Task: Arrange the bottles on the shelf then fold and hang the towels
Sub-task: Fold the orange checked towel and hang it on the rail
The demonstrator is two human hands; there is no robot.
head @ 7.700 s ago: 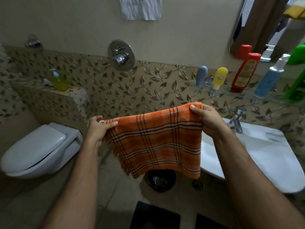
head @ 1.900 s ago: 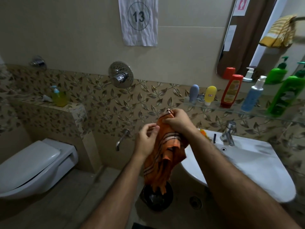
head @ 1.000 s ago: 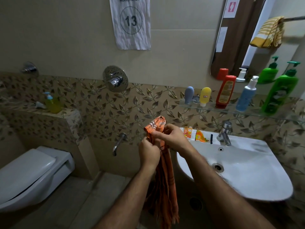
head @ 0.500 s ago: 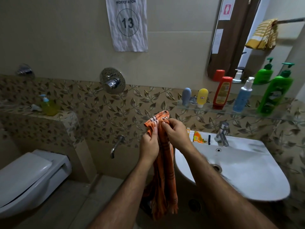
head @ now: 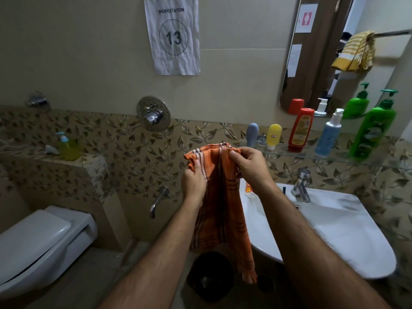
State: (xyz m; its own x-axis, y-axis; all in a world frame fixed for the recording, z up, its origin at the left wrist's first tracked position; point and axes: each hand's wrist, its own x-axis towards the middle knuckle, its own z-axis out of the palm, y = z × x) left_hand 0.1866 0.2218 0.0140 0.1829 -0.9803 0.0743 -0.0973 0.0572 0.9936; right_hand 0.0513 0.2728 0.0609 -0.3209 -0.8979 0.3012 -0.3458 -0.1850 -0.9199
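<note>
Orange checked towel (head: 220, 206) held up in the air in front of the tiled wall, just off the left edge of the white sink (head: 334, 228), hanging down in loose folds. Gripped near its top left corner by the left hand (head: 193, 184), thumb curled over the cloth. Pinched at the top edge by the right hand (head: 249, 166), fingers bent round the bunched fabric. Hands close together, not touching.

Lined up along the glass shelf (head: 289, 155) above the sink, left to right: grey tube (head: 252, 134), yellow tube (head: 273, 136), red bottle (head: 301, 130), blue pump bottle (head: 329, 133), green pump bottle (head: 374, 130), all upright. Yellow striped towel (head: 354, 51) seen in the mirror (head: 292, 63), draped over a rail. White toilet (head: 40, 241) at lower left, lid down. Paper sign (head: 172, 36) on the wall reading 13.
</note>
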